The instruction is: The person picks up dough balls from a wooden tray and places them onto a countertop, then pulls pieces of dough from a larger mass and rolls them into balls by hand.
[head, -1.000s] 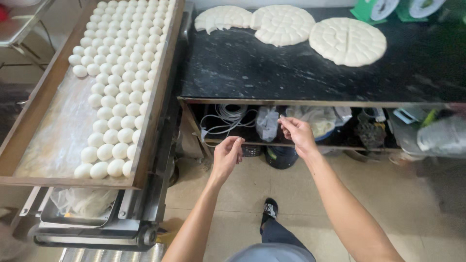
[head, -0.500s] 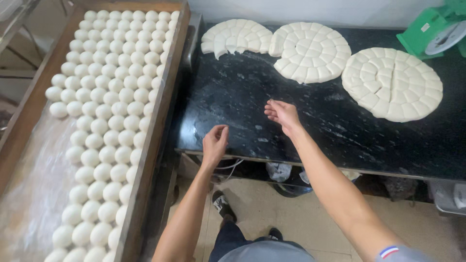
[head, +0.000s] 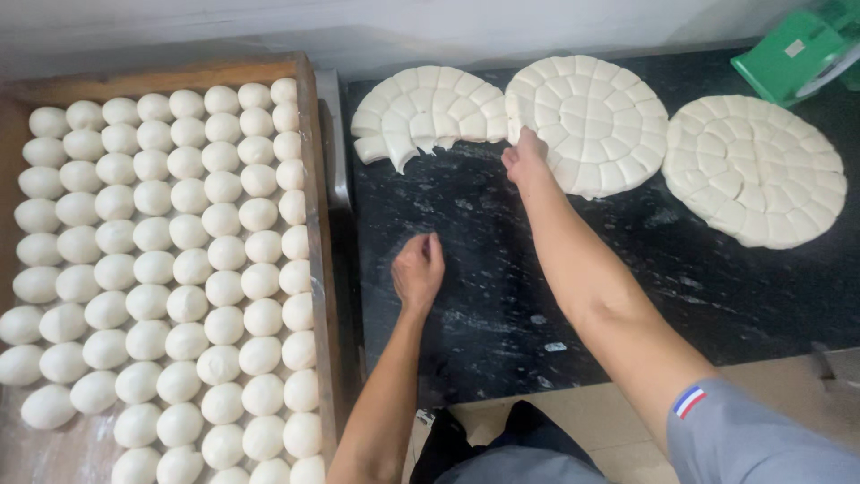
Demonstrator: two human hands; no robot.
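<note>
Cut dough round [head: 587,121] against right hand [head: 524,161]

single head-worn view, looking steeply down, fairly close over black counter [head: 502,296], tray [head: 309,224] left

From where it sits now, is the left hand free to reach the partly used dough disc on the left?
Probably yes. The left hand rests on the bare black counter, and nothing lies between it and the left disc. The right hand is at the middle disc, off to the side.

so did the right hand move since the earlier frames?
Yes. The right hand went up from below the counter edge to the middle dough disc on the black counter.
</note>
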